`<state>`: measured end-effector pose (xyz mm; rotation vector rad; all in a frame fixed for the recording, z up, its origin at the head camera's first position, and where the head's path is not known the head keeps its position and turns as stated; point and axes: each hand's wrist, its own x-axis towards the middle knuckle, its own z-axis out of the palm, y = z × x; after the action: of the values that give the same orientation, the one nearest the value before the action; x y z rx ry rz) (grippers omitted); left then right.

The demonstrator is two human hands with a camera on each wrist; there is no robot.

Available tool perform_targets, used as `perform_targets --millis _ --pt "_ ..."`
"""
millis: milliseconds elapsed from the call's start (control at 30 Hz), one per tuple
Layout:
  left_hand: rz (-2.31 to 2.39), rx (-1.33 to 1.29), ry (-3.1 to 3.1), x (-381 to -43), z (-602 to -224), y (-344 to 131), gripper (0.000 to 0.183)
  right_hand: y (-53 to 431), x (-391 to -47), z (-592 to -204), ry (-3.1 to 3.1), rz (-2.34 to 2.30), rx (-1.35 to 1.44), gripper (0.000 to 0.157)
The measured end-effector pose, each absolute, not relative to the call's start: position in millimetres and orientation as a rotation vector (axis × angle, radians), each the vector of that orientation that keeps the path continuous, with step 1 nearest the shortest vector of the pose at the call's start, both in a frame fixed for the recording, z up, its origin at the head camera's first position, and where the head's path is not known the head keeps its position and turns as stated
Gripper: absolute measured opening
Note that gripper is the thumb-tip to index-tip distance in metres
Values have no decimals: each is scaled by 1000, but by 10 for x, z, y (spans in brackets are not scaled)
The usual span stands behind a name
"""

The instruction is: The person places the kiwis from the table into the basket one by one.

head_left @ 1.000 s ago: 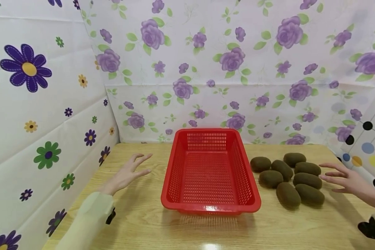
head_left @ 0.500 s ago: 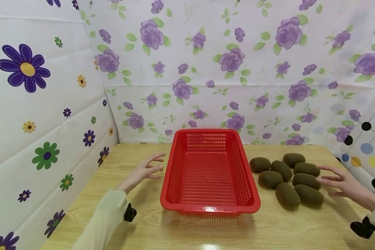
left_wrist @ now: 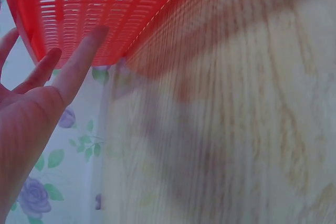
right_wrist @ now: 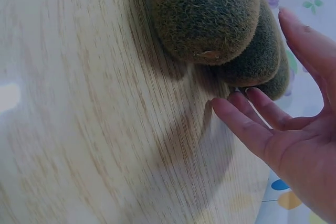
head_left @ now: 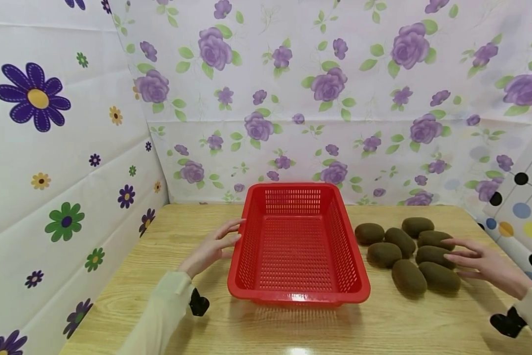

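Note:
A red plastic basket with slotted walls stands in the middle of the table. My left hand is at its left side, fingertips right at the rim; the left wrist view has the fingers extended beside the slotted wall. To the right of the basket lie several brown fuzzy kiwifruit in a loose cluster. Over the right edge of that cluster my right hand reaches with parted fingers. In the right wrist view its fingertips are close to the end of a kiwifruit.
The wooden table ends at a flower-printed cloth behind. Another printed cloth rises along the left side, and a dotted one along the right.
My left hand has moved right, from apart from the basket to its left rim. The right hand has shifted left, over the edge of the kiwifruit. Basket and fruit have stayed in place.

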<state>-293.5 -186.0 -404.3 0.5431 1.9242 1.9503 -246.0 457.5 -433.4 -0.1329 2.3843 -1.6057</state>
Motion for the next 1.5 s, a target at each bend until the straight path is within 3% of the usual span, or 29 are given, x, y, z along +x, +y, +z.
perform_targets --millis 333,667,1067,1200,1300,1433,1500 --pt "2024 518 1905 -2922 -4119 -1792 52 4547 -2471 -4365 2426 -1555 -161 62" --pt "2117 513 1786 -2920 -4148 -1750 48 4540 -2487 -4422 2431 -1615 -256 45" --pt "2186 474 1781 -2885 -4127 -1704 48 4524 -2473 -4421 2475 -1645 -232 43" --pt "2193 467 1784 -2885 -4129 -1698 48 4572 -2474 -4436 2289 -1827 -356 38" --pt "2194 452 1785 -2890 -4133 -1699 47 4592 -2474 -4409 2308 -1811 -316 41" --pt "2190 436 1793 -2892 -4135 -1700 46 4598 -2472 -4338 2478 -1650 -132 58" --pt "2188 431 1798 -2892 -4135 -1698 46 4612 -2473 -4320 2467 -1673 -119 57"
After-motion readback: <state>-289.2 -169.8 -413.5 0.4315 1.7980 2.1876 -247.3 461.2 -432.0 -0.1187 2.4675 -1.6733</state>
